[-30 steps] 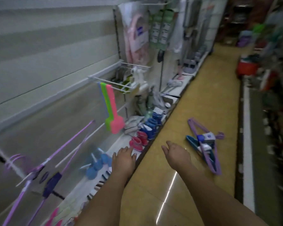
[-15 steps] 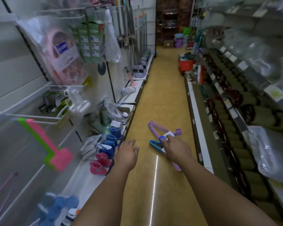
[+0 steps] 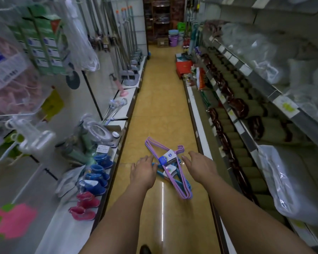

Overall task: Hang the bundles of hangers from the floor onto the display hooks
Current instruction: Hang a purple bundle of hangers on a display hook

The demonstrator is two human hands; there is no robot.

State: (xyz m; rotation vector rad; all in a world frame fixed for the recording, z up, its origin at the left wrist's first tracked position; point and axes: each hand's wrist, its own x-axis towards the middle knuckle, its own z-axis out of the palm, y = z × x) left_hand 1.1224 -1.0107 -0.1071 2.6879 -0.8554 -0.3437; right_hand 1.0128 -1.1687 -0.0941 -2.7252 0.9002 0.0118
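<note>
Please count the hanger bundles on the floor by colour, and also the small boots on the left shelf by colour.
Purple hanger bundle: 1
Blue hanger bundle: 1
Blue boots: about 4, blurred
Pink boots: 2
Total: about 8

I count two hanger bundles at twelve o'clock, one purple [image 3: 170, 167] and one blue [image 3: 162, 174], and two hands, left [image 3: 142, 171] and right [image 3: 200, 166].
</note>
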